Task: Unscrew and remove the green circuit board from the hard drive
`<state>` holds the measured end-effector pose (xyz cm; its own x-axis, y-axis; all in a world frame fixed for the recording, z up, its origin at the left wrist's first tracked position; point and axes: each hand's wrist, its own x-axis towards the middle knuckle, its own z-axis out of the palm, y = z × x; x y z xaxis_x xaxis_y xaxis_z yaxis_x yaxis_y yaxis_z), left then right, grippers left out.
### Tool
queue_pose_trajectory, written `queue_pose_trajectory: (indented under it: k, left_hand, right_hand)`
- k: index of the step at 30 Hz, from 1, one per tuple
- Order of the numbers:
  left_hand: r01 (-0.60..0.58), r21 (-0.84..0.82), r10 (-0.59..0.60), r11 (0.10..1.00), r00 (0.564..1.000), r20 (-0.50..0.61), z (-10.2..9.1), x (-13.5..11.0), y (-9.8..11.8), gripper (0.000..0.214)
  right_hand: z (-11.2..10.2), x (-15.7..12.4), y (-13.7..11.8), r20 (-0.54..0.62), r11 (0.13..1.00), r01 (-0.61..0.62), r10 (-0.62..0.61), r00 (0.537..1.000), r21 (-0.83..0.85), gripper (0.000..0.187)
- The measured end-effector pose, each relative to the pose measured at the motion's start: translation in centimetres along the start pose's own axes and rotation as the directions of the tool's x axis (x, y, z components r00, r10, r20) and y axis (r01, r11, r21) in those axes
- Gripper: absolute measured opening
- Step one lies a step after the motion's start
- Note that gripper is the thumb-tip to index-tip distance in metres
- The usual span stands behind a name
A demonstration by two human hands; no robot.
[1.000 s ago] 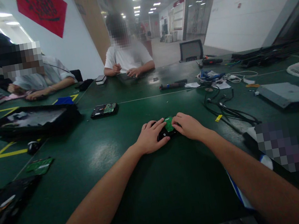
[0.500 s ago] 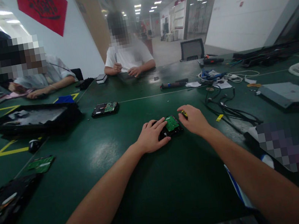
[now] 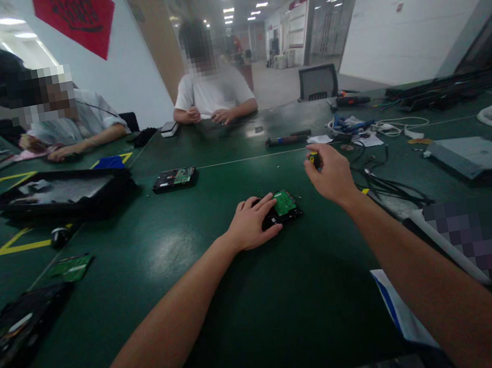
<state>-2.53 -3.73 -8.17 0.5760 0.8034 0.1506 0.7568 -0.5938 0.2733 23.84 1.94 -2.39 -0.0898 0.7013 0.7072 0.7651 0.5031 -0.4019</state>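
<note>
A small black hard drive [image 3: 284, 207] with a green circuit board on top lies on the dark green table [image 3: 226, 289]. My left hand [image 3: 250, 223] rests on its left side, fingers curled over the edge, holding it down. My right hand [image 3: 330, 174] is raised above the table to the right of the drive, closed around a small screwdriver [image 3: 314, 158] with a yellow and black handle.
A second hard drive [image 3: 174, 179] lies further back, with a black tray [image 3: 57, 195] to its left and a loose green board [image 3: 69, 268] nearer. Tangled black cables [image 3: 379, 183] and a grey box [image 3: 478, 152] lie to the right. People sit at the far side.
My right hand left the drive, picked up the yellow-handled screwdriver and rose up and to the right. My left hand stayed on the drive.
</note>
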Motion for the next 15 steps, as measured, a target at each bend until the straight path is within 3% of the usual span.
queue_pose_trajectory:
  k: [8, 15]
  left_hand:
    - [-0.017, 0.034, 0.017, 0.999, 1.000, -0.019, 0.2, -0.1, 0.1, 0.077]
    - [-0.033, 0.030, 0.034, 0.999, 0.999, -0.037, 0.1, -0.1, 0.2, 0.075]
  right_hand:
    - [0.7, 1.4, -0.6, -0.019, 0.997, 0.065, -0.065, 0.998, 0.029, 0.035]
    - [1.7, -0.3, -2.0, 0.006, 0.996, 0.020, -0.021, 1.000, 0.089, 0.028]
